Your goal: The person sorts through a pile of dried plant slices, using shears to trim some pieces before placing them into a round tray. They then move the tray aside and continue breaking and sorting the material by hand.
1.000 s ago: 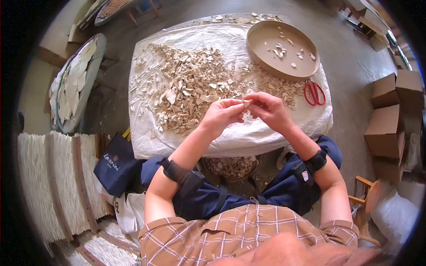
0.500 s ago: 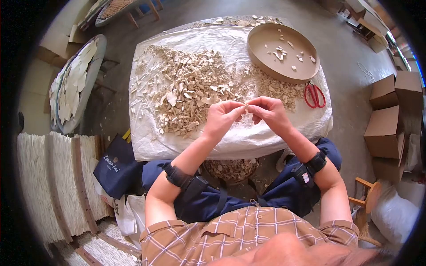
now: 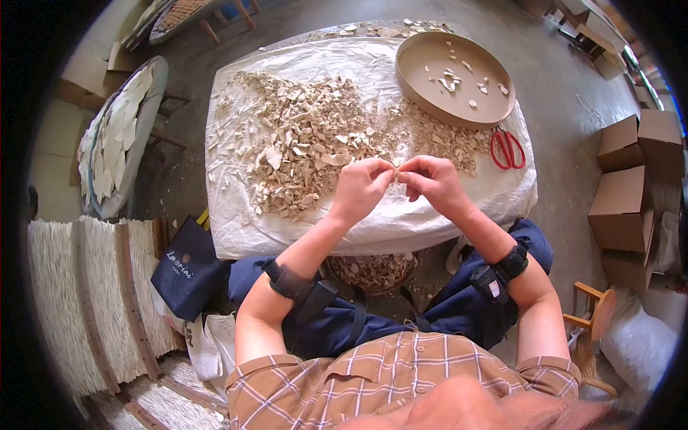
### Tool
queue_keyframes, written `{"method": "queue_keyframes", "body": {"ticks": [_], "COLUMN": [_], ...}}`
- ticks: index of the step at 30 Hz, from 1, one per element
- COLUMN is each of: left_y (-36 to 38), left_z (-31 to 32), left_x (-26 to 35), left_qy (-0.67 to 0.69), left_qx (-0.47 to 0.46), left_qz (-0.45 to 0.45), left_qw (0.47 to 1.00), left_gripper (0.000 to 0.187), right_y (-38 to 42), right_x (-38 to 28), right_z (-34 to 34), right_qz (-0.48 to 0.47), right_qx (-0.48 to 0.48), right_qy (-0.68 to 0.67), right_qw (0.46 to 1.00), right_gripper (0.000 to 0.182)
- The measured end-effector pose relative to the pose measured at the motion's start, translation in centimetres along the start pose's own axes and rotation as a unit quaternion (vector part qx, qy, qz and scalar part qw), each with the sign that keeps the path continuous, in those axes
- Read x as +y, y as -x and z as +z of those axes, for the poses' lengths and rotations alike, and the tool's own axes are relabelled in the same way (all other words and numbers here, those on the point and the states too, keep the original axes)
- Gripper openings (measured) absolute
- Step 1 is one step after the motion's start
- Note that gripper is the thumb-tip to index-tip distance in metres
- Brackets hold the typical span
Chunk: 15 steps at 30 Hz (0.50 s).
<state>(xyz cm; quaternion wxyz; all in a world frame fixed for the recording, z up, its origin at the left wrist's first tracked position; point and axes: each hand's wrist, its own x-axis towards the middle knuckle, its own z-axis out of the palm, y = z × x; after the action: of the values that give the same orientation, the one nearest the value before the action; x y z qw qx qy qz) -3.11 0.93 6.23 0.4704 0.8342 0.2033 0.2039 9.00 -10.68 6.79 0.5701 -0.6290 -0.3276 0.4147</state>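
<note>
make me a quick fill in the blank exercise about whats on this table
The scissors have ____ handles.
The large heap of pale chips lies on a ____ cloth.
Of the left hand and the right hand, the ____ one is nearer the scissors.

Missing words: red; white; right.

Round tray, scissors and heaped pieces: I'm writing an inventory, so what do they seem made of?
Tray: probably cardboard or thin wood, matt brown, from its plain, dull surface. Scissors: perhaps metal coated in smooth red plastic, from the even colour where they show. Pieces: something dry, matt cream to brown, with ragged edges; material unclear.
</note>
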Motion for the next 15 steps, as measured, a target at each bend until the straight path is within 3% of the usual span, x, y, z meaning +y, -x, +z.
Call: {"method": "queue_keyframes", "body": {"ticks": [1, 2, 4, 5, 12, 13, 15], "left_y": [-0.2, -0.3, -0.3, -0.4, -0.8, -0.7, -0.8], "left_z": [0.0, 0.0, 0.0, 0.0, -0.4, -0.5, -0.4], "left_x": [-0.1, -0.1, -0.2, -0.2, -1.2, -1.3, -1.2], "left_qy": [0.155, 0.306, 0.356, 0.405, 0.459, 0.470, 0.472], "left_qx": [-0.028, -0.056, -0.055, -0.054, -0.011, -0.006, -0.013], "left_qz": [-0.088, -0.173, -0.205, -0.234, -0.283, -0.285, -0.285], "left_qw": [0.984, 0.935, 0.910, 0.882, 0.842, 0.835, 0.834], "left_gripper": [0.012, 0.013, 0.013, 0.013, 0.009, 0.009, 0.008], "right_y": [0.0, 0.0, 0.1, 0.0, -1.1, -1.8, -3.6], "right_x": [-0.2, -0.5, -0.9, -0.9, 1.3, 1.2, 0.8], "right_z": [0.0, 0.0, -0.1, -0.3, -2.2, -3.1, -5.5], "right_qz": [0.022, 0.022, 0.082, 0.080, 0.230, 0.227, 0.017], "right_qx": [-0.004, -0.004, 0.018, 0.020, 0.000, 0.006, 0.083], "right_qy": [-0.046, -0.047, -0.144, -0.142, -0.188, -0.189, -0.318], "right_qw": [0.999, 0.999, 0.986, 0.986, 0.955, 0.955, 0.944], "right_gripper": [0.011, 0.011, 0.013, 0.013, 0.012, 0.012, 0.013]}}
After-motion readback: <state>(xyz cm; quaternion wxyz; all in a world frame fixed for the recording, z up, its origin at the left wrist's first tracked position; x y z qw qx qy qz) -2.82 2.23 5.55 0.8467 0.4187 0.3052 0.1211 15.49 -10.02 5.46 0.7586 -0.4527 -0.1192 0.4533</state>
